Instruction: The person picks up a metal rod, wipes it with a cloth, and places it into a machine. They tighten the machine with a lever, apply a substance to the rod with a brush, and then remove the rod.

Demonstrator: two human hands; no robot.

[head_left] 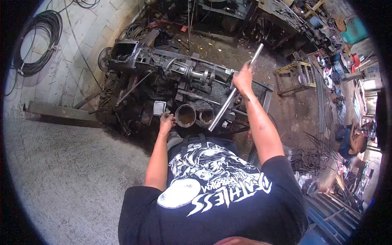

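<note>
Right hand (243, 78) raised, grip clamped on long steel bar (233, 92) slanting down to the dark machine frame (171, 69). Left hand (166, 121) lowered, grip closed around a small object beside the rusty cylinder (185, 115) and a pale square block (159, 108).

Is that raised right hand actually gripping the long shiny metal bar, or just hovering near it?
Touching. The head view shows the right hand closed around the metal bar, its fingers wrapped over the upper part, with the bar running on above and below the fist.

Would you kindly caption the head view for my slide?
Right hand grips a steel bar over a greasy machine; left hand rests by a pipe.
</note>
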